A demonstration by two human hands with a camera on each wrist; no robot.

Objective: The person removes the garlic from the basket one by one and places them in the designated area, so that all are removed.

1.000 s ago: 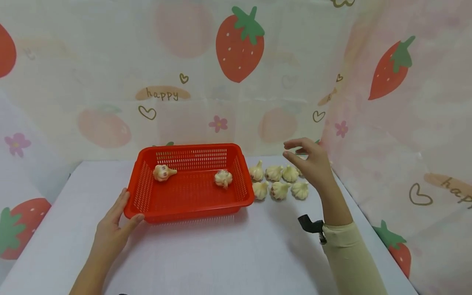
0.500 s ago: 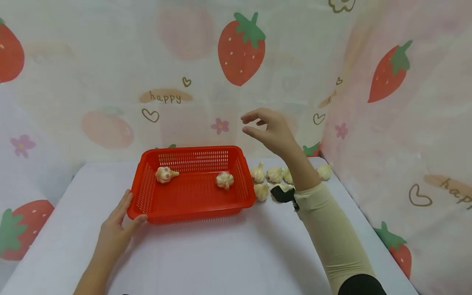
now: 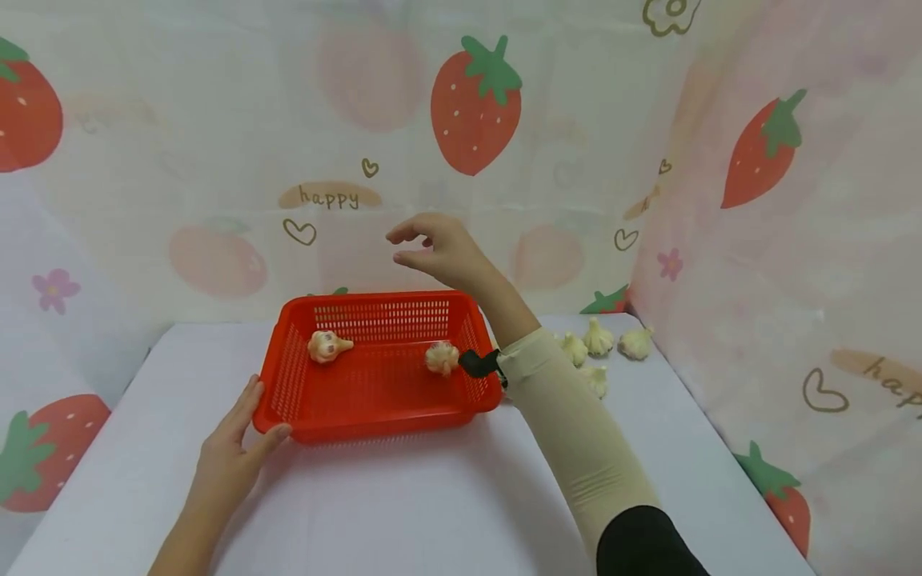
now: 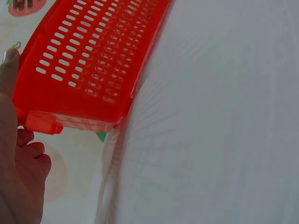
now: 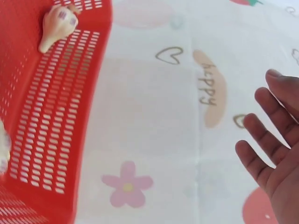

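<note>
A red plastic basket (image 3: 382,430) with slotted sides stands on the table. One garlic bulb (image 3: 328,346) lies at its left end and another garlic bulb (image 3: 441,358) at its right. My left hand (image 3: 226,464) holds the basket's near left corner, thumb at the front; in the left wrist view some fingers (image 4: 35,149) curl below the rim. Raised above the basket's back edge, my right hand (image 3: 448,252) has thumb and fingers apart and nothing between them. In the right wrist view its fingers (image 5: 266,135) are loosely bent beside the basket.
Several garlic bulbs (image 3: 599,338) sit on the white table (image 3: 389,512) right of the basket, some hidden behind the right forearm. One bulb (image 3: 635,344) is close to the table's right edge. Strawberry-print curtains (image 3: 547,144) hang behind and at both sides.
My right hand has moved left from above the garlic bulbs on the table, rising a little, to over the basket. The left hand stays at the basket's corner.
</note>
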